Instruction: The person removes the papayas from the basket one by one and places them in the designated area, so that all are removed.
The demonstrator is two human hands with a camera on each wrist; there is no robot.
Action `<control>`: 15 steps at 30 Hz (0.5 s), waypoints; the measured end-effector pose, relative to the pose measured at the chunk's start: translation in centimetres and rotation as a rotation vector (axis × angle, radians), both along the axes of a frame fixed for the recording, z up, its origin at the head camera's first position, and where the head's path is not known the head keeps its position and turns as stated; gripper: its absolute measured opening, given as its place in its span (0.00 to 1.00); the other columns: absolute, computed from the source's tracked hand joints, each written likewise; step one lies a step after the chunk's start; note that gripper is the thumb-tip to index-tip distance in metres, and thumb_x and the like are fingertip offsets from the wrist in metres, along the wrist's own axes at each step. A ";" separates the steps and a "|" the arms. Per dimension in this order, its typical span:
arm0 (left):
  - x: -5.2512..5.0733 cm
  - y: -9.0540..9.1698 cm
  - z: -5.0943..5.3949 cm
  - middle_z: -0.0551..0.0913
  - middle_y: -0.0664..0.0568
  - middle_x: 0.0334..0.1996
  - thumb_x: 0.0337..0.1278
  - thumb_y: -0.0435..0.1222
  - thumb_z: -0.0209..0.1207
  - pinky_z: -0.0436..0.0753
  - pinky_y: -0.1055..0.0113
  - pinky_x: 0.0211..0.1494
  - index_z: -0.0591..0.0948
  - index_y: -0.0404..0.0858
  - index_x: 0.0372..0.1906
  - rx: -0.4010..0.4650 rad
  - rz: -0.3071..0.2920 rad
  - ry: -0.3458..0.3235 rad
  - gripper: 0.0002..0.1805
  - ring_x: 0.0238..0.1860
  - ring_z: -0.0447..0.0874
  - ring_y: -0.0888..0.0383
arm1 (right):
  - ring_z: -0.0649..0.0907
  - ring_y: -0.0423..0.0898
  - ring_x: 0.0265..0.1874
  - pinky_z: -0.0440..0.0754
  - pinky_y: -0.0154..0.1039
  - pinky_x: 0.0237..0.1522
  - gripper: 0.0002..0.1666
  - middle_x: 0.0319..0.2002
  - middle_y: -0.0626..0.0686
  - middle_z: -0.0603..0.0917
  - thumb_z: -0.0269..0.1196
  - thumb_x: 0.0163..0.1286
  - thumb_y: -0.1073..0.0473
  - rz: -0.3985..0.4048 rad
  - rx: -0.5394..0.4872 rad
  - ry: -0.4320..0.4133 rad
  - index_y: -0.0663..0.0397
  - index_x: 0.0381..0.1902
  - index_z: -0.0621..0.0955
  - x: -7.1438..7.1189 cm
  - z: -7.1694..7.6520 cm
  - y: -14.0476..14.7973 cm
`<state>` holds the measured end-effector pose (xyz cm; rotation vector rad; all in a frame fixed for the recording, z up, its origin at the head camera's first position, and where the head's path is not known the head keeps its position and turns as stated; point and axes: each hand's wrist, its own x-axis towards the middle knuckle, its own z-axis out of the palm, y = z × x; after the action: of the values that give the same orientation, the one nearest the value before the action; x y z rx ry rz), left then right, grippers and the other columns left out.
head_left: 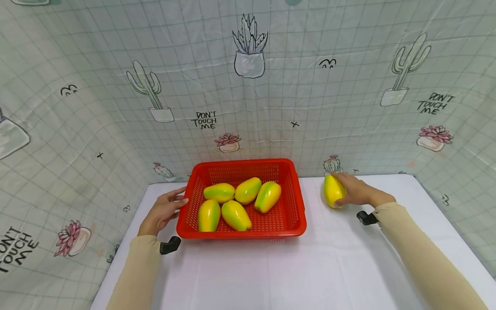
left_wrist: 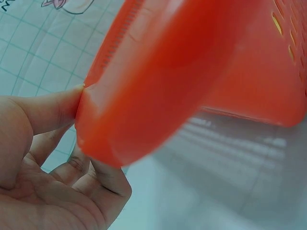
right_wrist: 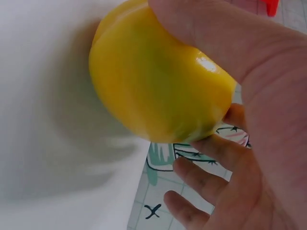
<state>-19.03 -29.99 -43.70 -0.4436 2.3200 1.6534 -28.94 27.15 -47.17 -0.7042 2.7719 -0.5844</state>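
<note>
A red plastic basket [head_left: 242, 234] with slotted walls stands at the back of the table and holds several yellow-green oblong fruits [head_left: 219, 193]. At its left end my left hand [head_left: 165, 210] pinches the rim; in the left wrist view the thumb [left_wrist: 55, 108] is against the rim and curled fingers lie beneath it. Right of the basket, my right hand [head_left: 358, 191] grips another yellow-green oblong fruit [head_left: 332, 190] between thumb and fingers. Up close in the right wrist view, that fruit [right_wrist: 144, 81] is smooth and glossy, with some fingers spread off it. Whether it touches the table I cannot tell.
A white cloth covers the table [head_left: 248, 275]. Behind it and at both sides hangs a grid-patterned curtain [head_left: 271, 107] printed with cacti. A small black device [head_left: 170, 245] sits at my left wrist, another black device [head_left: 366, 218] at the right one.
</note>
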 end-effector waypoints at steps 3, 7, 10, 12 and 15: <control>0.0 0.0 0.1 0.67 0.32 0.75 0.80 0.38 0.57 0.83 0.64 0.54 0.60 0.40 0.84 -0.008 0.012 -0.011 0.35 0.64 0.76 0.41 | 0.72 0.75 0.64 0.69 0.75 0.66 0.61 0.72 0.79 0.65 0.81 0.59 0.58 -0.023 -0.009 -0.055 0.73 0.79 0.59 -0.2 0.2 -0.6; 0.0 -0.1 0.3 0.66 0.32 0.75 0.80 0.38 0.57 0.82 0.66 0.53 0.60 0.40 0.84 -0.017 0.017 -0.018 0.35 0.62 0.77 0.43 | 0.70 0.74 0.66 0.67 0.75 0.68 0.61 0.74 0.79 0.61 0.80 0.60 0.60 -0.047 0.010 -0.104 0.71 0.80 0.57 -0.3 0.6 -1.6; 0.0 -0.1 0.3 0.66 0.32 0.75 0.80 0.38 0.57 0.82 0.67 0.52 0.60 0.40 0.84 -0.017 0.007 -0.012 0.35 0.60 0.77 0.44 | 0.70 0.75 0.67 0.67 0.75 0.69 0.61 0.75 0.79 0.59 0.80 0.60 0.61 -0.057 0.028 -0.129 0.72 0.81 0.56 -0.4 0.9 -2.0; 0.0 0.0 0.3 0.66 0.32 0.75 0.80 0.38 0.57 0.81 0.67 0.51 0.60 0.40 0.84 -0.019 0.004 -0.014 0.35 0.59 0.77 0.45 | 0.69 0.76 0.68 0.66 0.75 0.69 0.61 0.75 0.80 0.58 0.79 0.61 0.61 -0.060 0.033 -0.143 0.72 0.81 0.56 -0.5 0.9 -2.2; -0.2 0.2 0.2 0.65 0.32 0.76 0.80 0.38 0.57 0.81 0.68 0.50 0.60 0.41 0.84 -0.019 0.009 -0.023 0.35 0.59 0.77 0.45 | 0.69 0.76 0.68 0.66 0.74 0.70 0.62 0.76 0.79 0.56 0.79 0.62 0.61 -0.075 0.033 -0.169 0.71 0.82 0.55 -0.4 1.0 -2.3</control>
<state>-19.18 -29.82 -43.53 -0.4760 2.3222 1.6230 -29.39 24.86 -46.18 -0.5206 2.6532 -0.5833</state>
